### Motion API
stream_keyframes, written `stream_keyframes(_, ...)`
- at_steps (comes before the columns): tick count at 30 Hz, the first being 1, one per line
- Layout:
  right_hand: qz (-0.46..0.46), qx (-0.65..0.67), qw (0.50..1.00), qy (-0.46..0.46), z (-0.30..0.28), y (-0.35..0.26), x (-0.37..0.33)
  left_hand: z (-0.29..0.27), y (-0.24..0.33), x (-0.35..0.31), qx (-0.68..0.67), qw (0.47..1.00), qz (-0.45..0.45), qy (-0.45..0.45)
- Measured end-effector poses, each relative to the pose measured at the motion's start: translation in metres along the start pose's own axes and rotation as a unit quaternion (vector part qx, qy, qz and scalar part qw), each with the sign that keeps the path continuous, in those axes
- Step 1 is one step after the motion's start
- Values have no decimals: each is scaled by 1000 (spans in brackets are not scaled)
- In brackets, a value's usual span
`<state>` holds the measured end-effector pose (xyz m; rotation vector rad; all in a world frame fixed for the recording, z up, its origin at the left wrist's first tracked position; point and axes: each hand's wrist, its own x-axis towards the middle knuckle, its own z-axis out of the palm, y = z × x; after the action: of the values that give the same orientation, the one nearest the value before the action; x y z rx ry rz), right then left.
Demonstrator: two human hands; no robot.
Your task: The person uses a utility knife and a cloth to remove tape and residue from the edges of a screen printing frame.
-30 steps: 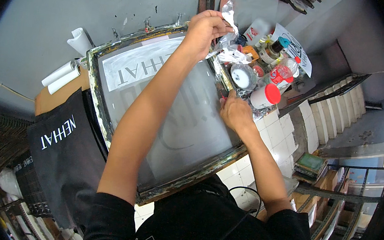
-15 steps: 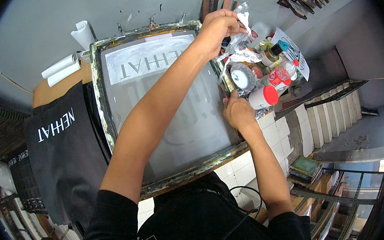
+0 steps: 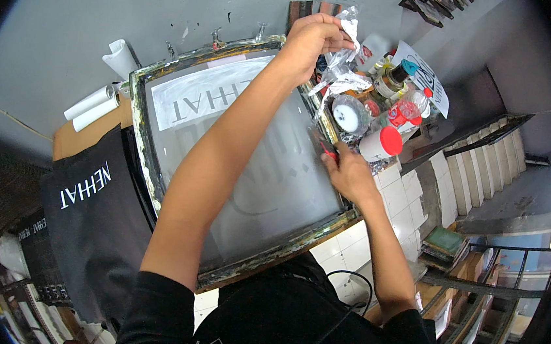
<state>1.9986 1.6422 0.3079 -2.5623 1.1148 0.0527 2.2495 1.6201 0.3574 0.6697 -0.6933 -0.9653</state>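
My left hand (image 3: 314, 39) reaches over the far right corner of a screen-printing frame (image 3: 140, 144), its fingers pinching a crumpled clear plastic bag (image 3: 341, 63) smeared with white ink. The bag hangs beside the frame, above a cup of white ink (image 3: 347, 116). At the frame's right edge my right hand (image 3: 355, 178) is closed around a small red-handled tool (image 3: 329, 152); its thin end is blurred, so its kind is unclear. The mesh shows a lettered stencil (image 3: 190, 99) with a milky white area on its far part.
Right of the frame crowd a white jar with a red lid (image 3: 391, 141), a teal-capped bottle (image 3: 389, 82) and clear bottles. Black printed fabric (image 3: 91, 221) lies at the left, near white paper rolls (image 3: 91, 103). Metal racks (image 3: 472, 320) and stairs (image 3: 479, 167) stand farther right.
My right hand has come slightly nearer and to the right, and the red-handled tool now shows in it. The left hand keeps its hold on the plastic bag. The view has shifted a little.
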Motion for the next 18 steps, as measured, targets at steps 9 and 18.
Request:
stream_keyframes(9,32,-69,997,-3,33,-7,41,2,-3,-2,-6,1000,3,-5)
stream_keyframes(18,7,-79,997,25,40,9,32,4,-9,-4,-16,1000,12,-1)
